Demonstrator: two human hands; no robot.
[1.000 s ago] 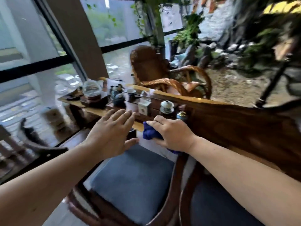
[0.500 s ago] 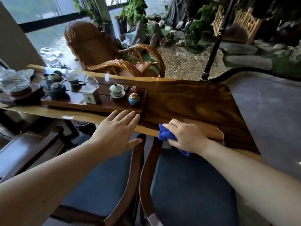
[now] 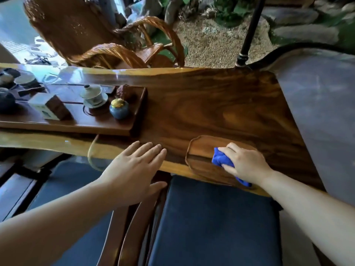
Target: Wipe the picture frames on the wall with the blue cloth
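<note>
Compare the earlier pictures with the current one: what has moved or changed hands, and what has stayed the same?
The view has swung right along the wooden table, so the tea tray now sits at the left. The right hand with the blue cloth has come over a small wooden dish at the table's near edge. Unchanged: the right hand still grips the cloth; the left hand stays open and empty. No picture frames show.

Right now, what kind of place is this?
Likely a tea room beside an indoor rock garden: a wooden slab table with a tea tray and lidded cup, a rattan rocking chair, gravel behind.
</note>
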